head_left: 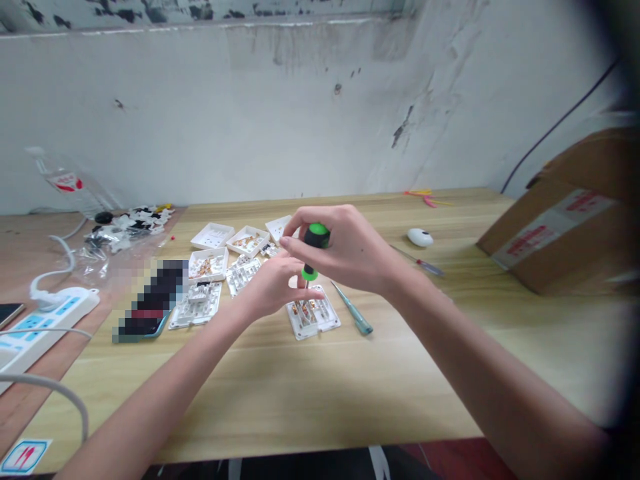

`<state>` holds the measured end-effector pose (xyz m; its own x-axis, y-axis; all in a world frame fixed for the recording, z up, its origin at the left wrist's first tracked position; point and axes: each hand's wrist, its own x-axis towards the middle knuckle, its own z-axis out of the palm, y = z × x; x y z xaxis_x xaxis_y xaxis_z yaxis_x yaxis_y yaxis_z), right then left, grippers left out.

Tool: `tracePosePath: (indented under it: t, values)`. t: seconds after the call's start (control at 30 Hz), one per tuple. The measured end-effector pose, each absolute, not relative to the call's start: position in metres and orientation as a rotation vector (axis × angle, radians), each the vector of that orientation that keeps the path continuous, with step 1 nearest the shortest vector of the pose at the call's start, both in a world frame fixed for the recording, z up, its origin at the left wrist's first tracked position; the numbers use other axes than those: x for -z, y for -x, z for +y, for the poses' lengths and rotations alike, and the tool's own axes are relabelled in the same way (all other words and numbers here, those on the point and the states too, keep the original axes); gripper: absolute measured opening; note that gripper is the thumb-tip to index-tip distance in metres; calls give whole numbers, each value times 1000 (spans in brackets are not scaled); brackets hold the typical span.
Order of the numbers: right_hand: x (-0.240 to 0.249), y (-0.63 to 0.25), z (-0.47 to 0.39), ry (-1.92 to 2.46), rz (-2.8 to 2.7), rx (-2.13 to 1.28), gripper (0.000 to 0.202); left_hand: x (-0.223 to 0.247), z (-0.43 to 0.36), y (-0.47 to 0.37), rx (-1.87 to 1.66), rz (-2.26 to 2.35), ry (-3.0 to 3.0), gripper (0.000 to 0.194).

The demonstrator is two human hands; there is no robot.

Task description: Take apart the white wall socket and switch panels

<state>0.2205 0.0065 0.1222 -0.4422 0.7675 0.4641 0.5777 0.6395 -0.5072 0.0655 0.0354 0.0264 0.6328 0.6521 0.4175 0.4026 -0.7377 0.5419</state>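
My right hand (340, 250) grips a green and black screwdriver (316, 235) by its handle, which stands nearly upright. The screwdriver's shaft points down at a white plastic socket panel (320, 323) with copper-coloured metal pieces inside, lying on the table. My left hand (277, 287) is at the far left edge of that panel, fingers bent close to the shaft; whether they pinch the shaft or a small part, I cannot make out. Just right of the panel lies a teal screwdriver (356, 313). Left of my hands are more white panels (200, 303) with open backs.
White boxes (207, 263) of small metal parts stand behind my left hand. A phone (155, 303) and a power strip (47, 320) lie to the left. A cardboard box (555, 220), a white rounded object (420, 237) and another screwdriver (425, 265) are on the right.
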Motion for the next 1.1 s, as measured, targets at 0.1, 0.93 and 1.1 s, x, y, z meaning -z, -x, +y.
tracePosePath:
  t: [0.1,0.93,1.1]
  values:
    - [-122,-221,6,1048,-2175,-367,15,-28,35,-61,-763,770,-2495,25]
    - [-133,-234,7,1076,-1950,-369,21,-4,39,-48,-683,733,-2513,12]
    - [-136,-244,7,1117,-1850,-312,23,-8,49,-52,-719,907,-2555,16]
